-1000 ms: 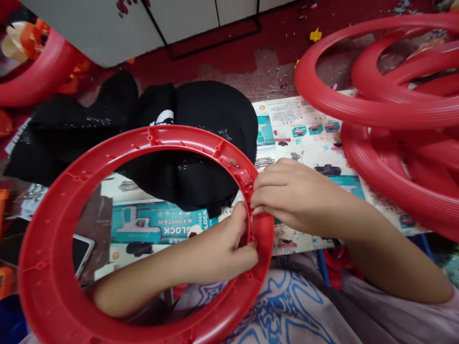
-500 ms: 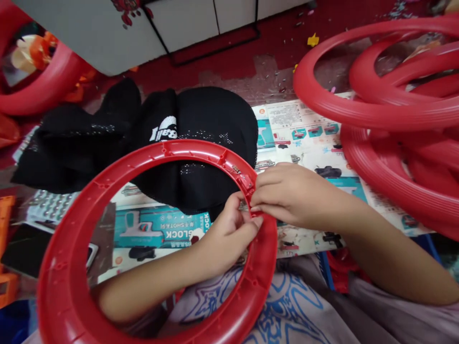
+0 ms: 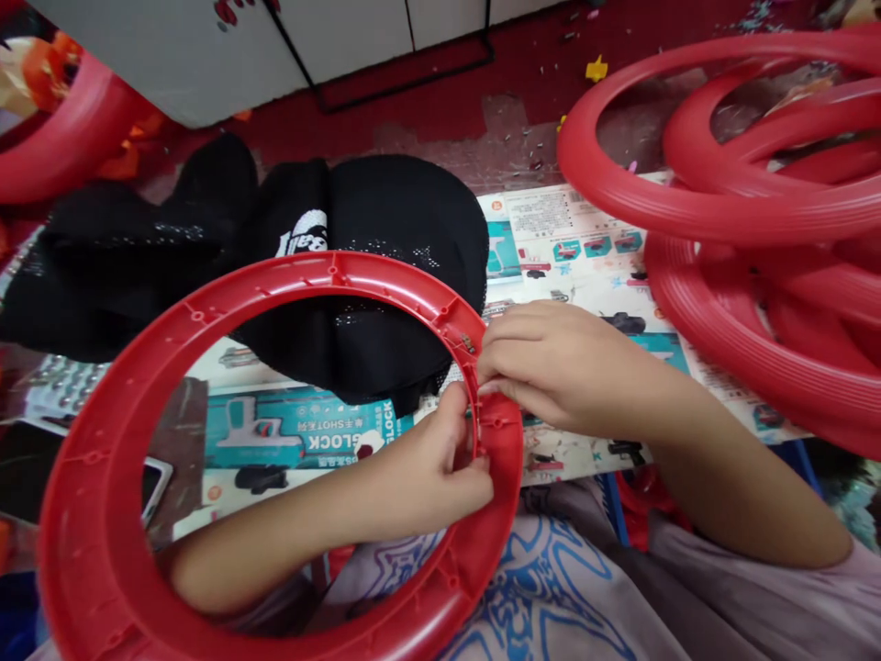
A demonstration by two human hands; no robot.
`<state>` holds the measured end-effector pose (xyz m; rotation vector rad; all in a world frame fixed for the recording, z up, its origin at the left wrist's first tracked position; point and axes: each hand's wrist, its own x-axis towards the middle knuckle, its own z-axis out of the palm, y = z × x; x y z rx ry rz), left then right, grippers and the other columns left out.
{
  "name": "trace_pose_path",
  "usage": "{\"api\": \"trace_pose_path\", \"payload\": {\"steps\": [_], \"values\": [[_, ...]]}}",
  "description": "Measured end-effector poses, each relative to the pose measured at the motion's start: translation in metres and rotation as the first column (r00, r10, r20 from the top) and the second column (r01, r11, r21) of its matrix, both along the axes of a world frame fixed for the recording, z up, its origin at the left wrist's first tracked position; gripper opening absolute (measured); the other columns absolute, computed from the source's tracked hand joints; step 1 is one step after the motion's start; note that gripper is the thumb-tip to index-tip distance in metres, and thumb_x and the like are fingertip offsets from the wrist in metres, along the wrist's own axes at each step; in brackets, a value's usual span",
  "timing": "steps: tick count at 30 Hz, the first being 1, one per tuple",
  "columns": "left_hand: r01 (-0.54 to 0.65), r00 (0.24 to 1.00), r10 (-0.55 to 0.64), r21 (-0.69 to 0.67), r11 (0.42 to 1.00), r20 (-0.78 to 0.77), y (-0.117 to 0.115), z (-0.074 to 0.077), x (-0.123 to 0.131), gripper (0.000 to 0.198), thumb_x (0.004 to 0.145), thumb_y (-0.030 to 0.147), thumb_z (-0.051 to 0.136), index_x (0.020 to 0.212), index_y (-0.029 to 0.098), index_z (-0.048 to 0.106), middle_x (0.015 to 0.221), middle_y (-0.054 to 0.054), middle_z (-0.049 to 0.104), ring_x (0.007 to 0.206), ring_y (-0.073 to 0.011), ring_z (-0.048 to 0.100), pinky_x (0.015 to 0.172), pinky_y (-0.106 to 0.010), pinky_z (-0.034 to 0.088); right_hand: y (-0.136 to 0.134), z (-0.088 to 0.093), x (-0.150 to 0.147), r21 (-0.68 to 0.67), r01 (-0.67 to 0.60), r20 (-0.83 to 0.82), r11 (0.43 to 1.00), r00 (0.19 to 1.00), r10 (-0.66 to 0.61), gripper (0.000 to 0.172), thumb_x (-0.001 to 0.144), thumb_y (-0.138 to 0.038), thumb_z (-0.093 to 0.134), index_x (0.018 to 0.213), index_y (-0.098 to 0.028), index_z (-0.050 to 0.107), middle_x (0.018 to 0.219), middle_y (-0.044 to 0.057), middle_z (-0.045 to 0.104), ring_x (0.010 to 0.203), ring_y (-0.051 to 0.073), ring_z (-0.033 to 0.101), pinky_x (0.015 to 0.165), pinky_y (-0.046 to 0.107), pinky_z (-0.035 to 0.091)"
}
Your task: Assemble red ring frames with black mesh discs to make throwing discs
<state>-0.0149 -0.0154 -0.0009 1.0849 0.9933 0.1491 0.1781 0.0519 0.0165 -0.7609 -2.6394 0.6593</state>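
A red plastic ring [image 3: 89,459] lies tilted in front of me, its hollow ribbed side facing up. My left hand [image 3: 440,464] reaches through its opening and is closed around the right inner rim, thumb on the rim and fingers partly hidden beneath. Over the same right-hand section is my right hand [image 3: 543,367], its fingertips pinched together down in the channel; whatever they hold is hidden. Just beyond those fingertips, a small metallic piece [image 3: 468,343] sits in the channel.
Black fabric with white lettering [image 3: 406,211] lies beyond the ring on printed card sheets [image 3: 543,216]. Red rings [image 3: 688,207] are stacked at right, and another ring [image 3: 75,138] is at far left. A tray of shiny round pieces [image 3: 65,386] and a phone-like device [image 3: 157,487] lie left.
The ring has shifted slightly left in view. My left thumb has moved down the rim, away from my right fingertips. My right hand stays pinched at the channel.
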Motion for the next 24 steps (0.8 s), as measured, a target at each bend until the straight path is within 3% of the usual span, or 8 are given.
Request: {"api": "trace_pose_path", "payload": {"steps": [4, 6, 9, 13, 19, 24], "values": [[-0.008, 1.000, 0.008, -0.032, 0.999, 0.014, 0.000, 0.003, 0.001, 0.037, 0.082, 0.021, 0.054, 0.114, 0.021, 0.036, 0.082, 0.002, 0.051, 0.066, -0.0110, 0.049, 0.058, -0.023, 0.043, -0.001, -0.001, -0.002, 0.051, 0.041, 0.020, 0.998, 0.999, -0.042, 0.022, 0.090, -0.020, 0.048, 0.078, -0.014, 0.066, 0.080, 0.006, 0.066, 0.075, 0.018, 0.055, 0.071, 0.032, 0.039], [-0.100, 0.987, 0.111, -0.090, 0.991, 0.118, 0.001, 0.004, 0.004, 0.037, 0.084, 0.021, 0.055, 0.116, 0.022, 0.036, 0.090, 0.000, 0.056, 0.075, -0.0115, 0.054, 0.064, -0.022, 0.046, -0.002, -0.001, -0.002, 0.075, 0.052, 0.025, 0.996, 0.998, -0.054, 0.023, 0.090, -0.020, 0.048, 0.077, -0.014, 0.066, 0.079, 0.006, 0.066, 0.074, 0.018, 0.054, 0.069, 0.032, 0.039], [-0.248, 0.909, 0.305, -0.221, 0.943, 0.283, 0.004, 0.004, 0.008, 0.033, 0.084, 0.021, 0.061, 0.111, 0.020, 0.042, 0.100, -0.002, 0.059, 0.083, -0.0092, 0.057, 0.071, -0.019, 0.048, -0.002, -0.003, -0.001, 0.114, 0.062, 0.024, 0.992, 0.998, -0.065, 0.024, 0.090, -0.020, 0.047, 0.075, -0.015, 0.065, 0.076, 0.006, 0.064, 0.071, 0.018, 0.053, 0.066, 0.031, 0.038], [-0.351, 0.853, 0.444, -0.327, 0.878, 0.276, 0.005, 0.001, 0.009, 0.030, 0.085, 0.029, 0.064, 0.109, 0.020, 0.049, 0.091, 0.001, 0.062, 0.073, -0.0066, 0.058, 0.060, -0.014, 0.046, -0.002, -0.004, -0.001, 0.150, 0.044, -0.004, 0.988, 0.999, -0.044, 0.024, 0.090, -0.018, 0.047, 0.076, -0.014, 0.065, 0.077, 0.006, 0.064, 0.071, 0.017, 0.053, 0.066, 0.031, 0.039], [-0.425, 0.827, 0.502, -0.303, 0.853, 0.253, 0.007, 0.000, 0.009, 0.028, 0.085, 0.027, 0.066, 0.109, 0.020, 0.052, 0.084, 0.003, 0.062, 0.074, -0.0066, 0.059, 0.064, -0.015, 0.048, -0.005, 0.002, 0.005, 0.161, -0.114, 0.091, 0.980, 0.991, 0.101, 0.021, 0.091, -0.014, 0.048, 0.088, -0.012, 0.068, 0.083, 0.007, 0.067, 0.077, 0.020, 0.056, 0.068, 0.033, 0.041], [-0.386, 0.784, 0.504, -0.352, 0.853, 0.362, 0.009, -0.003, 0.009, 0.029, 0.085, 0.026, 0.067, 0.109, 0.020, 0.052, 0.097, -0.001, 0.065, 0.074, -0.0074, 0.061, 0.070, -0.019, 0.050, -0.010, 0.006, 0.005, 0.217, -0.126, 0.117, 0.968, 0.988, 0.103, 0.016, 0.089, -0.014, 0.052, 0.087, -0.012, 0.068, 0.082, 0.006, 0.066, 0.075, 0.020, 0.054, 0.067, 0.033, 0.039]]}}
